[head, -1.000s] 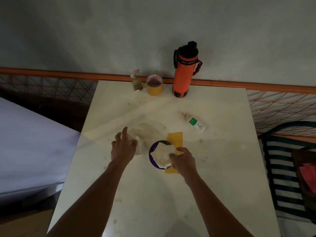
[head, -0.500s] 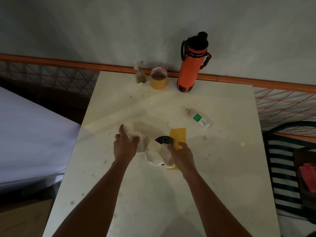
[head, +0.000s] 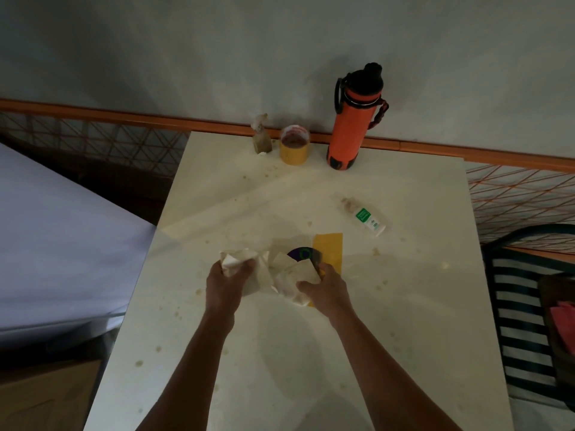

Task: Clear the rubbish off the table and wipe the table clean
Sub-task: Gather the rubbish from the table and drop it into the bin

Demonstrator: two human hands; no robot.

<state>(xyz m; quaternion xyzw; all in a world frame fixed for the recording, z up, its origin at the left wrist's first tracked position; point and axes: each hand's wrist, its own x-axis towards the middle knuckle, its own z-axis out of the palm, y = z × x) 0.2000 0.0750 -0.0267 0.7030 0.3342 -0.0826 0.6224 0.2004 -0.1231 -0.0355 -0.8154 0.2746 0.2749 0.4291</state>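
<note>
My left hand (head: 226,283) grips a crumpled piece of whitish paper (head: 236,259) at the middle of the cream table (head: 280,353). My right hand (head: 325,289) grips a second crumpled piece of paper (head: 292,276) just to its right. Behind the papers a purple round lid (head: 303,254) lies on a yellow sheet (head: 329,245), both partly hidden. Brown stains and crumbs speckle the tabletop.
At the back edge stand an orange bottle (head: 354,119), a yellow tape roll (head: 294,145) and a small brownish wrapped thing (head: 260,135). A small white bottle (head: 364,216) with a green label lies at the right. A striped chair (head: 525,306) is on the right.
Both hands have closed on the papers and drawn them toward me. The paper that covered the purple lid has come off it, so part of the lid shows.
</note>
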